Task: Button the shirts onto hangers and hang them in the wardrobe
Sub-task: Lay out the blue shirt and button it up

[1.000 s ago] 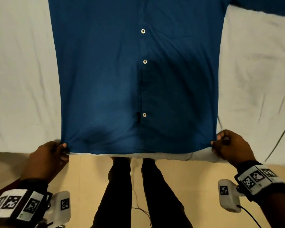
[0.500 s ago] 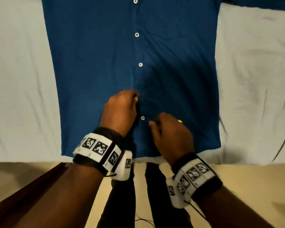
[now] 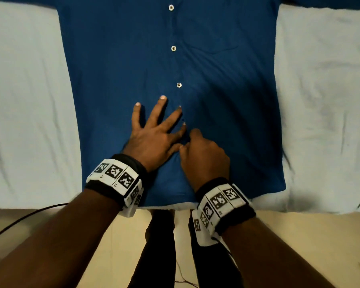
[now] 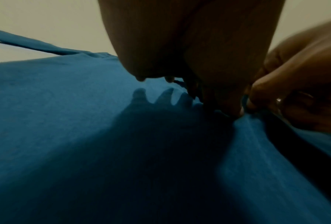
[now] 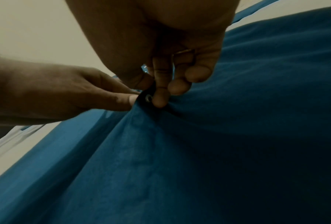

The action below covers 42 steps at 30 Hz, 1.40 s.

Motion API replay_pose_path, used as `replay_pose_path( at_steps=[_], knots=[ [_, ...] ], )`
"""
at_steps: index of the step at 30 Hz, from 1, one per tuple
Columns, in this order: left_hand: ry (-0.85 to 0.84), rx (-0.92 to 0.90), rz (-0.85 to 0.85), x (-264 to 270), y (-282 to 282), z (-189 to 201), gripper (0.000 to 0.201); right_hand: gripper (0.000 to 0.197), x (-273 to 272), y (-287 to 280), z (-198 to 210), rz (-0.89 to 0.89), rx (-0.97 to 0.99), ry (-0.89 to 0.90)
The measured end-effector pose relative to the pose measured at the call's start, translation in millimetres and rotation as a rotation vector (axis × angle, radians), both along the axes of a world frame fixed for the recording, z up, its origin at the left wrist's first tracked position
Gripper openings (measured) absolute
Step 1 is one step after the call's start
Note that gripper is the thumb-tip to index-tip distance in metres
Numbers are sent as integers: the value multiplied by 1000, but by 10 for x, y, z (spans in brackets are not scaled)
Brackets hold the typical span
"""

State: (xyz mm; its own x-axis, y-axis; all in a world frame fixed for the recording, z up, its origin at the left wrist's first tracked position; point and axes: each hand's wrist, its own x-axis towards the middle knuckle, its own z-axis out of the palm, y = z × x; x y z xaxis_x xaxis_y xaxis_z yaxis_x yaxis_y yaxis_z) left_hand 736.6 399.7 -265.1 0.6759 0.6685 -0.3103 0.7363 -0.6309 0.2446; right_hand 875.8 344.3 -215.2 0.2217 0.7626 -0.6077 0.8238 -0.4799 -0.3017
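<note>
The right hand [image 5: 160, 72] pinches the bottom button [image 5: 148, 98] and placket fold; the left hand [image 3: 152, 134] presses flat, fingers spread, thumb probably steadying the buttonhole edge. Keep the blue shirt [image 3: 116, 65], lying on the bed [image 3: 25, 104], taut while pushing the button through.

Both wrists wear black bands [image 3: 133, 165] with white marker blocks [image 3: 220, 199] (black square codes); dark trousers [image 3: 156, 246] below.
</note>
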Motion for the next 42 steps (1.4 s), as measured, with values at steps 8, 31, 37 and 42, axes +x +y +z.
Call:
replay_pose_path(
  at_steps=[8,31,37,42],
  knots=[
    [54,-55,-45,122,216,-97,45,52,-100,-83,-126,67,38,-43],
    [-217,174,96,-122,-1290,129,23,33,1684,-1467,-391,169,266,-216],
    [-197,-119,184,-104,-1546,-52,28,51,2048,-1546,-447,353,317,-132],
    [-300,-205,285,-159,-1416,-12,29,42,2203,-1478,-487,457,364,-110]
  ],
)
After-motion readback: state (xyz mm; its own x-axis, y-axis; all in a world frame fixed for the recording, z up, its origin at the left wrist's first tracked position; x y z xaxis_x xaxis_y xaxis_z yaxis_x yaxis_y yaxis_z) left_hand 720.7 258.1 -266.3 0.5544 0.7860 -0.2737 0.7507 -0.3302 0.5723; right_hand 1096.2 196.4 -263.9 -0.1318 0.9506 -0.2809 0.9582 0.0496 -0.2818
